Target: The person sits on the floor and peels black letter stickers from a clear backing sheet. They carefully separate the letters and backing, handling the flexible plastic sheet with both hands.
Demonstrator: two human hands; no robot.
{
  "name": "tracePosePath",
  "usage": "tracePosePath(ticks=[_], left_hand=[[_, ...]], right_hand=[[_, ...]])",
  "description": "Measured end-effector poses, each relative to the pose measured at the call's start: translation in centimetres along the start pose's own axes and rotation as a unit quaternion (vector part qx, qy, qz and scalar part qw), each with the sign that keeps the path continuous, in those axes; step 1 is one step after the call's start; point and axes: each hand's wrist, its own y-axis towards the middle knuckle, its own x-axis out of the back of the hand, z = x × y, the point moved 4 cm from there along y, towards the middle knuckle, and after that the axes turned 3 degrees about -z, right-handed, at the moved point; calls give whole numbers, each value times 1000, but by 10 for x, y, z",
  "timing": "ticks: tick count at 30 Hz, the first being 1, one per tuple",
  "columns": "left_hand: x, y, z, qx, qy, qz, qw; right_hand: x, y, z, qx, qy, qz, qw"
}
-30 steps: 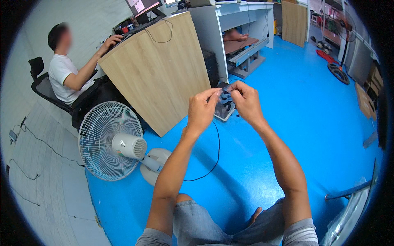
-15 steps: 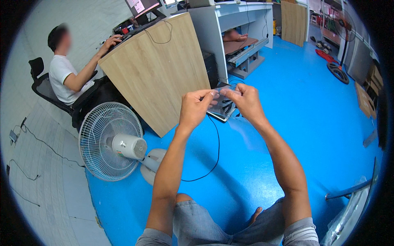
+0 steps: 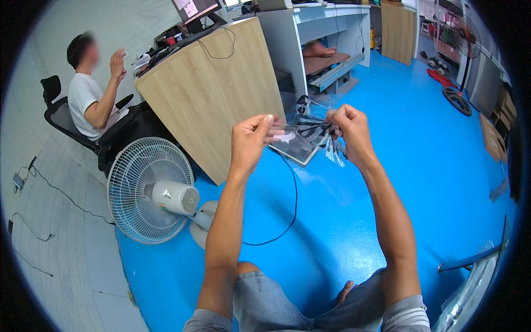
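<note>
A clear plastic bag [image 3: 312,126] stretches between my hands in front of me, above the blue floor. My left hand [image 3: 248,143] pinches its left side between thumb and forefinger, while the other fingers show behind the clear film. On the right, the plastic is bunched into shiny creases in the closed fingers of my right hand [image 3: 354,133]. Dark streaks show in the creases; I cannot tell whether they are reflections or something inside. Behind the bag, a flat dark panel with a pale edge [image 3: 301,159] is partly hidden.
A grey floor fan [image 3: 174,197] stands left of my left forearm, with a black cable [image 3: 293,210] curving across the floor. A wood-faced desk [image 3: 215,99] is ahead; a person in a white shirt [image 3: 87,102] sits beside it. Cardboard boxes [image 3: 489,138] lie at the right.
My hands have moved apart, the right one rightward and the left slightly leftward. The plastic now spreads between them, gathered at the right. The seated person has raised a hand off the desk.
</note>
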Motion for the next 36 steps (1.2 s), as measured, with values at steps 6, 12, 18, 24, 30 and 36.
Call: tracePosePath(ticks=[6, 12, 18, 24, 30, 36], left_hand=[[-4, 2, 5, -16, -4, -2, 1000], [-18, -3, 5, -56, 15, 22, 998], [-19, -4, 11, -30, 65, -5, 997], [2, 2, 4, -38, 48, -29, 998], [-10, -2, 2, -69, 34, -12, 997], [-17, -4, 3, -70, 38, 13, 997]], right_hand=[[-29, -11, 6, -22, -2, 53, 998], [-36, -14, -1, 40, -222, 2, 974], [-31, -8, -8, 61, -301, 18, 952], [-2, 1, -7, 56, -210, 5, 976], [-22, -7, 4, 115, -199, 31, 973], [-30, -11, 3, 121, -307, -2, 944]])
